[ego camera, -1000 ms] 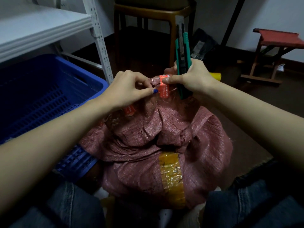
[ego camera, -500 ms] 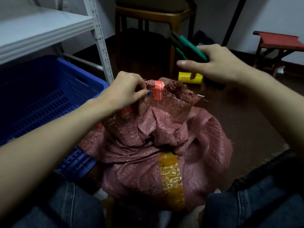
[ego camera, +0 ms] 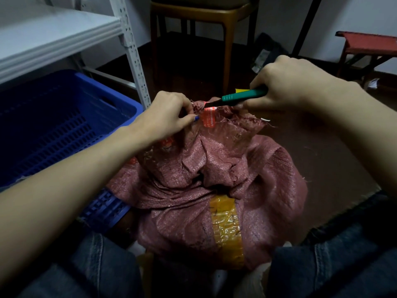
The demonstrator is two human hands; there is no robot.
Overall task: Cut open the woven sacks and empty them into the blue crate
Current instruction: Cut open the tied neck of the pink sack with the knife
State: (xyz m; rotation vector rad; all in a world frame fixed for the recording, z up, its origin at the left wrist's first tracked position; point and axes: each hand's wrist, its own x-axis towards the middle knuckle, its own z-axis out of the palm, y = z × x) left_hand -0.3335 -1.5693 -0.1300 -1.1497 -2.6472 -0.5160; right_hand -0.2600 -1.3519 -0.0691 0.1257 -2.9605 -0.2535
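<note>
sack (ego camera: 214,179) on floor (ego camera: 322,158) between knees (ego camera: 101,267), bunched neck up, crate (ego camera: 64,117) just beside it on left. left hand (ego camera: 169,115) pinching gathered neck right next to red tag (ego camera: 209,119), fingers curled tight on weave. right hand (ego camera: 285,87) fisted round green cutter (ego camera: 242,96), blade end pointing left, tip right at top of tag, can't tell if it's actually in fabric tbh. yellow tape (ego camera: 227,229) strip down sack's near side. white shelf (ego camera: 53,35) above crate, chair (ego camera: 204,14) behind sack.

Pinkish woven sack (ego camera: 214,168) upright beside blue crate (ego camera: 53,130), green cutter (ego camera: 242,96) at top
</note>
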